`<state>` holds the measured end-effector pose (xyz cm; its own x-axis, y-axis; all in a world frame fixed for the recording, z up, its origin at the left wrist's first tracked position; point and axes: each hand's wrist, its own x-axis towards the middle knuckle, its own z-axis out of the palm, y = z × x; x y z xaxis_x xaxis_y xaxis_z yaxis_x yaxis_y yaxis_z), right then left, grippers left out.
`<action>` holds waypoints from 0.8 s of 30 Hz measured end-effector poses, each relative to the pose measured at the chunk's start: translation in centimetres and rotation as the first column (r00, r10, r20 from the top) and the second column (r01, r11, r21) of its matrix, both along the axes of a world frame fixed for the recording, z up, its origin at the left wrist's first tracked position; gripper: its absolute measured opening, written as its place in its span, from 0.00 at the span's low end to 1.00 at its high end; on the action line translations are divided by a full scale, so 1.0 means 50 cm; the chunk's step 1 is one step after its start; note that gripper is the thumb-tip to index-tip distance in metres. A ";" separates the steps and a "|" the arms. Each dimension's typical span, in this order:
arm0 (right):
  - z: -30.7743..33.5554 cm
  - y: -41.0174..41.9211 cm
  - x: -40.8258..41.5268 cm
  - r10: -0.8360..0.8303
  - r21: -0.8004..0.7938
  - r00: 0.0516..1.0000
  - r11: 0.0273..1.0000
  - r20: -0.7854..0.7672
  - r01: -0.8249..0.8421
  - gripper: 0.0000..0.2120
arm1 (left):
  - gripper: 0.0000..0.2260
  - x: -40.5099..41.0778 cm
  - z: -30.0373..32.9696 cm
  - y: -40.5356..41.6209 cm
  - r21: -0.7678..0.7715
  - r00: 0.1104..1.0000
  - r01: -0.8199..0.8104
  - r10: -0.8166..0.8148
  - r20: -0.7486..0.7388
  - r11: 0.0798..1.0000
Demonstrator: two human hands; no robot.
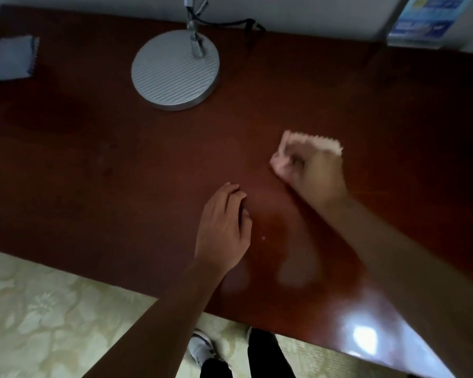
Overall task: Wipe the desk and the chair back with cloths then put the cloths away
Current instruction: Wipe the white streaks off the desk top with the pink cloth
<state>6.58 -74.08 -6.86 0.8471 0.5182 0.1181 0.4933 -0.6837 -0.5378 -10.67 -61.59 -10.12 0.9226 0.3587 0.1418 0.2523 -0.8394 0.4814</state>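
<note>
Right hand (309,170) grips the pink cloth (320,144) on the counter (120,173); left hand (224,222) rests relaxed; recommend overlapping strokes toward the twelve-o'clock lamp base (175,72).

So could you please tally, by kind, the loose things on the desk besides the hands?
Cloth, gripped by the right hand: 1
Lamp base: 1
Spiral notepad: 1
Leaflet holder: 1
Total: 4
</note>
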 end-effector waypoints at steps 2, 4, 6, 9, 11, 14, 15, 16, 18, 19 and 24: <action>-0.003 -0.035 -0.118 0.127 -0.007 0.992 0.992 -0.029 -0.127 0.08 | 0.14 0.000 -0.004 -0.004 -0.004 1.000 -0.021 0.021 -0.007 1.000; -0.012 -0.078 -0.219 0.256 0.078 0.967 0.964 -0.001 -0.255 0.09 | 0.14 0.002 -0.005 -0.007 -0.009 1.000 -0.024 0.024 -0.008 1.000; -0.029 -0.094 -0.220 0.357 0.142 0.934 0.923 0.033 -0.358 0.16 | 0.14 0.000 -0.002 -0.009 -0.019 1.000 -0.023 0.023 0.001 1.000; -0.023 -0.071 -0.109 0.240 0.152 0.971 0.960 -0.012 -0.236 0.18 | 0.12 -0.002 -0.003 -0.012 -0.022 0.999 -0.027 0.028 0.017 0.999; -0.019 -0.034 -0.002 0.031 0.179 0.999 0.984 -0.034 -0.025 0.18 | 0.12 0.000 -0.003 -0.010 -0.045 0.999 -0.037 0.038 0.031 0.998; -0.027 0.021 0.047 -0.098 0.175 0.995 0.979 -0.030 0.102 0.13 | 0.14 -0.002 -0.001 -0.004 -0.116 0.996 -0.046 0.054 0.068 0.992; -0.032 0.033 0.021 -0.076 0.170 0.997 0.982 -0.031 0.080 0.14 | 0.14 -0.003 0.001 -0.002 -0.146 0.995 -0.047 0.060 0.083 0.988; -0.035 0.039 -0.019 -0.026 0.163 0.999 0.986 -0.032 0.031 0.14 | 0.14 -0.002 0.002 -0.001 -0.173 0.992 -0.046 0.066 0.107 0.984; -0.034 0.043 -0.111 0.073 0.177 0.997 0.982 -0.031 -0.066 0.15 | 0.12 -0.004 0.007 0.001 -0.215 0.983 -0.048 0.084 0.162 0.976; -0.036 0.049 -0.138 0.096 0.187 0.995 0.978 -0.025 -0.090 0.17 | 0.11 -0.011 0.007 0.008 -0.230 0.976 -0.063 0.108 0.189 0.971; -0.035 0.173 0.002 0.107 0.123 0.992 0.986 0.060 -0.114 0.08 | 0.07 -0.058 0.008 0.077 -0.226 0.960 -0.133 0.182 0.214 0.965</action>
<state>6.69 -65.41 -8.59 0.7760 0.5865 0.2321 0.5925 -0.5516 -0.5871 -13.54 -57.72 -9.71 0.8028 0.5407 0.2513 0.2342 -0.6735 0.7011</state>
